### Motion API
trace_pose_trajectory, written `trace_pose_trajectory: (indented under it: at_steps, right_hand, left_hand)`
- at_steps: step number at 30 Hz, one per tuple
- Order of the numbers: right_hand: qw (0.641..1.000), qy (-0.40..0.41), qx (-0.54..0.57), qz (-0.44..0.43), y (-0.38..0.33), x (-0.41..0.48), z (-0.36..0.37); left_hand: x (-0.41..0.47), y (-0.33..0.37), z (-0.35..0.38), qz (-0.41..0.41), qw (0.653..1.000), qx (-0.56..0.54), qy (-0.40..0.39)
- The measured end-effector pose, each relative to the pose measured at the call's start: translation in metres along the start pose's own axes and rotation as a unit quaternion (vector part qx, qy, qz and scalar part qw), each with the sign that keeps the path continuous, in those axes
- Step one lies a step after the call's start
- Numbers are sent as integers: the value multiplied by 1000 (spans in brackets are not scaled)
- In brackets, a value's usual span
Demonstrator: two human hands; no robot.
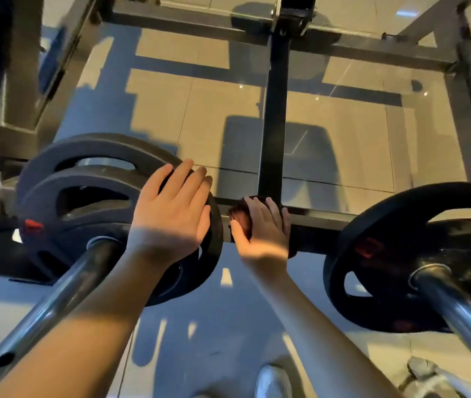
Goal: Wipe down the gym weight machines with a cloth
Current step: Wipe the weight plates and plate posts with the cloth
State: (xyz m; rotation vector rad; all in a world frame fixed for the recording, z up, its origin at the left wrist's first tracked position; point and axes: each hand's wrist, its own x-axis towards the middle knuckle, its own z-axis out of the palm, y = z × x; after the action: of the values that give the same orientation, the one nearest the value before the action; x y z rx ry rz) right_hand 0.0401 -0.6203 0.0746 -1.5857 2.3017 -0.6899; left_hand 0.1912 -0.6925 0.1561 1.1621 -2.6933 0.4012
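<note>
- Left hand (171,214): fingers straight and slightly spread, resting flat on the rim of the left round black rubber weight plate (85,202).
- Right hand (263,228): fingers curled over a bunched dark reddish-brown cloth (241,216), pressing it on the black steel machine crossbar (314,224) between the plates.
- The plate's red label (32,226) is too blurred to read.

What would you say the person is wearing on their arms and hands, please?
Nothing shows: the left hand and right hand are ungloved, with no rings or watch, and the left forearm and right forearm carry no sleeve within view.
</note>
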Motion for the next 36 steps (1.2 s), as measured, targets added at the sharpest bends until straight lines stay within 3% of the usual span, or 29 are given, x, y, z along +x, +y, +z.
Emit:
trace_pose_trajectory:
  at_steps: [4, 7, 12, 18, 21, 25, 29, 30, 31, 34, 36]
  right_hand:
    - [992, -112, -55, -4, -1, 35, -16]
    - [980, -194, -11, 37, -3, 62, -19]
    - [993, -48, -89, -63, 8, 10, -20]
    - [965, -248, -42, 79, -10, 79, -7]
    - [989, -148, -14, -2, -4, 50, -6]
    - [991, -40, -86, -93, 8, 14, -8]
    - [975, -213, -43, 50, -10, 71, -5]
    - [971, -224, -40, 70, -11, 77, -3]
    - [975, -208, -39, 68, -12, 75, -2]
    - [995, -53, -80, -39, -2, 28, 0]
    - [991, -16, -105, -81, 9, 9, 0]
  left_hand:
    - [-1, 0, 4, 12, 999, -3, 35]
    - [-1, 0, 5, 9, 999, -7, 52]
    - [-1, 0, 6, 12, 998, -6, 57]
    - [0, 0, 5, 9, 998, -23, 58]
    - [0, 0, 6, 11, 998, -27, 60]
    - [-1, -1, 7, 18, 998, -18, 63]
    - [-1, 0, 6, 14, 998, -25, 58]
    - [0, 0, 6, 13, 998, -28, 57]
    - [0, 0, 6, 13, 998, -29, 57]
    - [-1, -1, 6, 12, 998, -21, 57]
    - [-1, -1, 7, 12, 998, -19, 59]
